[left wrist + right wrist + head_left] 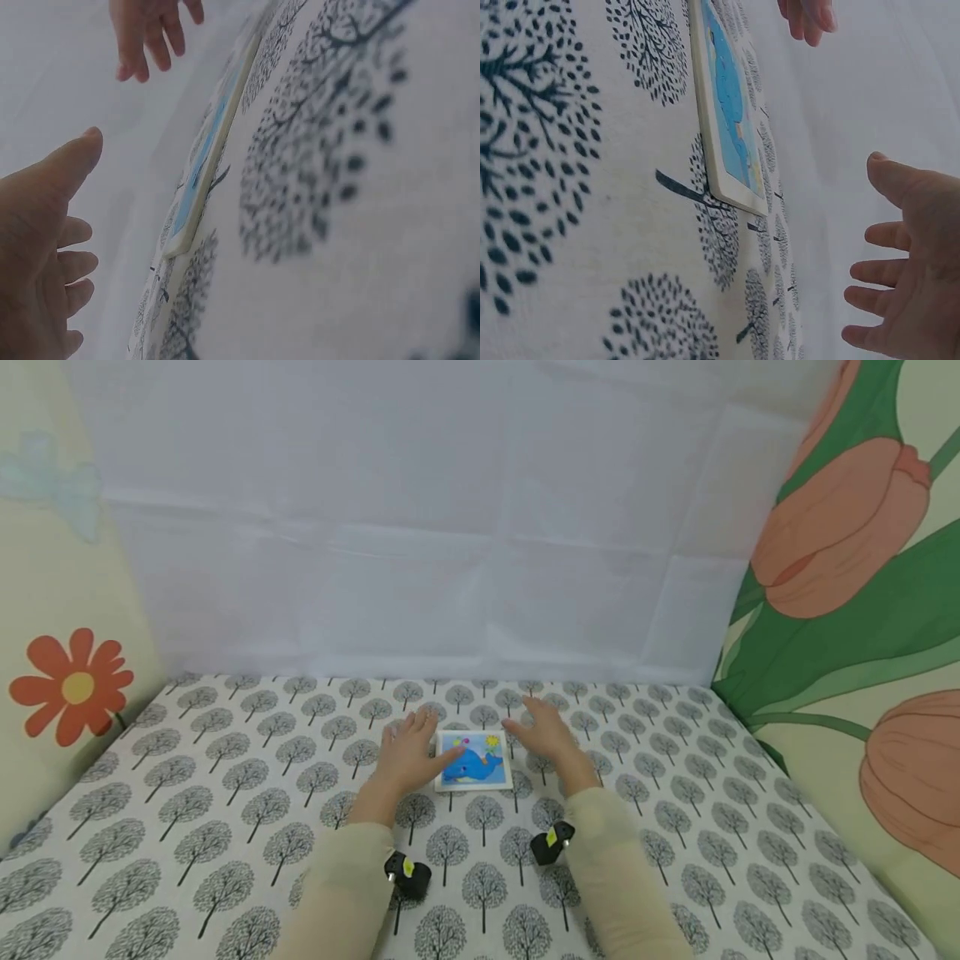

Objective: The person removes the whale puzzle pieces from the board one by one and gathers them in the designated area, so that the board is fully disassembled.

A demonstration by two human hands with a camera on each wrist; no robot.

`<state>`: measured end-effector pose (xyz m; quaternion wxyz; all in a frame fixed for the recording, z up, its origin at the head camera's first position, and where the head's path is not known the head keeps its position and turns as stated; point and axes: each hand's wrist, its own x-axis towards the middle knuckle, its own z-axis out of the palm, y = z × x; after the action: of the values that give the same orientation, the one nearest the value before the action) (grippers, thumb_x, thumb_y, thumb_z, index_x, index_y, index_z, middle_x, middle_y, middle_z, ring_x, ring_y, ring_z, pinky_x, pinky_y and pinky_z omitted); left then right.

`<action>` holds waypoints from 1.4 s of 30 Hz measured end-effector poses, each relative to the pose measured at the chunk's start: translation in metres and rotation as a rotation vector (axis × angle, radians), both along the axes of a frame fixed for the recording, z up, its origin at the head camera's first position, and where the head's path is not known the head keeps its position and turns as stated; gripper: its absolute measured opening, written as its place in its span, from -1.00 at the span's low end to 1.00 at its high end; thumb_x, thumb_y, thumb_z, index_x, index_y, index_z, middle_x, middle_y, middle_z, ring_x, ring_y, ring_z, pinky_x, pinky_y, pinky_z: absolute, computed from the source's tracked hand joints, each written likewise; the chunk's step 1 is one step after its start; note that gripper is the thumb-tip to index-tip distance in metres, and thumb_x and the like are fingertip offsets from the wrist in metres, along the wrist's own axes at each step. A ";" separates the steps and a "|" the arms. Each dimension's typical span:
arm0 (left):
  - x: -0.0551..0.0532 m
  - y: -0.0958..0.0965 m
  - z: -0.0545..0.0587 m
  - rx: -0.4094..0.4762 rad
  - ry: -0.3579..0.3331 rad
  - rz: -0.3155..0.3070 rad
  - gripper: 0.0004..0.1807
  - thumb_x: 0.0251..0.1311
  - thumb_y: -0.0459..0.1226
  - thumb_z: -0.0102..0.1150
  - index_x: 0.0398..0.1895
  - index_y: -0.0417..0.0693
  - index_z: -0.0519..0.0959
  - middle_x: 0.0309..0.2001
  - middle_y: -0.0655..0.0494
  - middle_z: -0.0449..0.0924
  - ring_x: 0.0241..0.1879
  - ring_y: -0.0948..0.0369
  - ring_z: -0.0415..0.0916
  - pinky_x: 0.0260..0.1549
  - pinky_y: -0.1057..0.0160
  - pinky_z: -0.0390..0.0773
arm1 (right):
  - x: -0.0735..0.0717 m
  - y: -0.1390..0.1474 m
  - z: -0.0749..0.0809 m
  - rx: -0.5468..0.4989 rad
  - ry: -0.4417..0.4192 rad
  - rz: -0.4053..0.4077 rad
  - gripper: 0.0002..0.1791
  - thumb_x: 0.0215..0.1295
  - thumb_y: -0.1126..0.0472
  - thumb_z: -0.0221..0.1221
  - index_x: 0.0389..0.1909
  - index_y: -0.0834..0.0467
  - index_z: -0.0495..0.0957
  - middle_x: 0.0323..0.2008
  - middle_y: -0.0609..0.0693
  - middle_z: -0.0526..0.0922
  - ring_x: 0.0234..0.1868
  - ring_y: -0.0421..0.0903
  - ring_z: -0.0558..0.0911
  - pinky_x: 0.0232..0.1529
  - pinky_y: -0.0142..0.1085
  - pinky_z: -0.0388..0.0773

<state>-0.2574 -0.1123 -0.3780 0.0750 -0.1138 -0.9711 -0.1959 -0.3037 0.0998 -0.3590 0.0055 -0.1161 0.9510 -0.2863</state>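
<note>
A small white-framed picture puzzle board (474,767) with a blue whale and a yellow sun lies flat on the tree-print tablecloth. My left hand (408,750) hovers at its left edge, fingers spread, the thumb overlapping the whale in the head view. Off the board's upper right, my right hand (546,732) is held with the fingers apart and nothing in them. In the left wrist view the board's edge (196,187) shows beside the left hand (45,240). The right wrist view has the board (731,112) left of the right hand (922,255).
Tree-print cloth (247,827) covers the table. A white sheet (420,527) hangs behind it. Painted walls with a red flower (77,687) and tulips (847,527) stand at the sides. Small black wrist cameras (408,874) sit at both sleeves.
</note>
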 end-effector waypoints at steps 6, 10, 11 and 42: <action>-0.002 0.007 -0.006 0.059 -0.047 -0.031 -0.18 0.09 0.13 -0.08 0.28 -0.21 0.04 0.26 -0.21 -0.07 0.24 -0.09 -0.18 0.07 -0.21 -0.26 | -0.001 -0.007 -0.011 -0.138 -0.033 -0.001 -0.36 0.18 -0.08 0.00 0.23 0.16 0.17 0.20 0.12 0.18 0.19 0.09 0.15 0.12 -0.02 0.10; -0.003 0.009 -0.012 0.086 -0.058 -0.032 -0.19 0.07 0.09 -0.02 0.27 -0.21 0.06 0.26 -0.19 -0.05 0.24 -0.08 -0.16 0.09 -0.19 -0.27 | -0.005 -0.007 -0.024 -0.166 0.013 0.050 -0.34 0.15 -0.17 -0.02 0.18 0.16 0.25 0.14 0.11 0.29 0.12 0.08 0.26 0.03 -0.05 0.24; -0.002 0.009 -0.014 0.080 -0.052 -0.033 -0.20 0.07 0.08 0.00 0.27 -0.21 0.07 0.26 -0.19 -0.03 0.23 -0.08 -0.15 0.09 -0.19 -0.27 | -0.005 -0.007 -0.027 -0.172 0.022 0.063 -0.35 0.16 -0.15 -0.01 0.16 0.19 0.27 0.11 0.12 0.31 0.10 0.08 0.29 0.02 -0.07 0.27; 0.002 0.020 -0.038 0.134 0.083 -0.217 -0.34 0.04 -0.10 0.11 0.17 -0.27 0.25 0.21 -0.13 0.14 0.21 0.00 0.00 0.13 0.01 -0.01 | -0.007 -0.015 -0.057 -0.307 0.119 0.004 -0.69 0.08 0.29 0.16 -0.13 0.31 0.50 -0.21 0.14 0.52 -0.21 0.01 0.48 -0.20 -0.16 0.42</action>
<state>-0.2558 -0.0921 -0.4163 0.1007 -0.2210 -0.9340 -0.2622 -0.3104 0.0847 -0.4162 -0.0681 -0.1343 0.8945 -0.4210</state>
